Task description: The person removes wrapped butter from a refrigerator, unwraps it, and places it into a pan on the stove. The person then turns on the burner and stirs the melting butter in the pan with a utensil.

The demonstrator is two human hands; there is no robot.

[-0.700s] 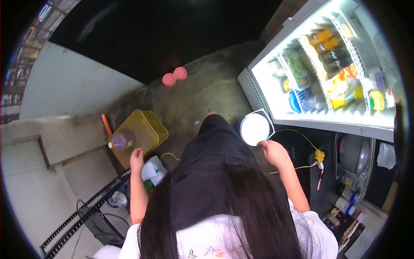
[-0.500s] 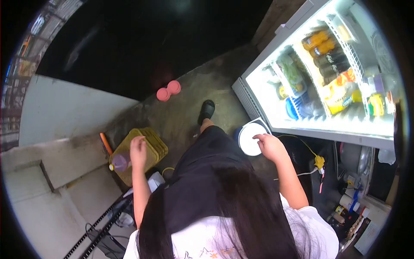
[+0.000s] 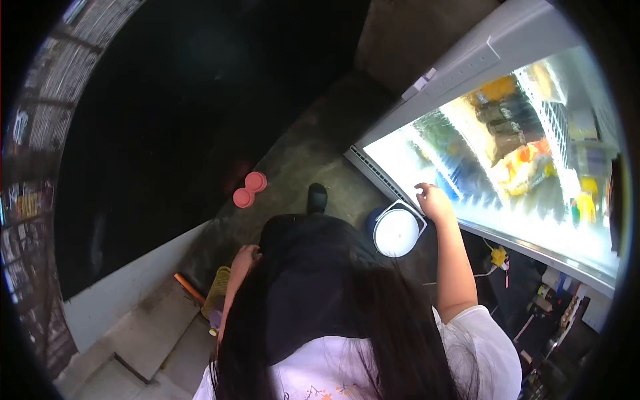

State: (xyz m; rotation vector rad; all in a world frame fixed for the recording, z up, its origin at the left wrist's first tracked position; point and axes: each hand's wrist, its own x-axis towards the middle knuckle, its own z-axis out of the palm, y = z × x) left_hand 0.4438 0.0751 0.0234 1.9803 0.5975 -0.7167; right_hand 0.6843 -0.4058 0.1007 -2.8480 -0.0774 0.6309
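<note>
My right hand (image 3: pixel 435 202) reaches in front of the lower left part of the lit display fridge (image 3: pixel 460 53), fingers a little apart and bent, holding nothing. I cannot tell whether it touches the fridge. Just below the hand stands a round bucket with a white top (image 3: pixel 397 233) and a pale handle, against the fridge base. My left hand (image 3: pixel 248 257) hangs beside my dark clothing, fingers loosely bent and partly hidden, with nothing visible in it. Inside the fridge are dark drink bottles (image 3: pixel 510 127) and an orange-and-yellow packet (image 3: pixel 523 167) on white wire shelves.
A pink double bowl (image 3: pixel 250 190) lies on the floor ahead, near my dark shoe (image 3: pixel 317 198). At left are a yellow-green basket (image 3: pixel 217 290) and an orange stick-like object (image 3: pixel 189 288). A yellow plug (image 3: pixel 498 257) with cords lies below the fridge.
My view has turned and moved closer to the fridge. My right hand has risen from over the bucket to the fridge front. My left hand has come in beside my body, away from the basket.
</note>
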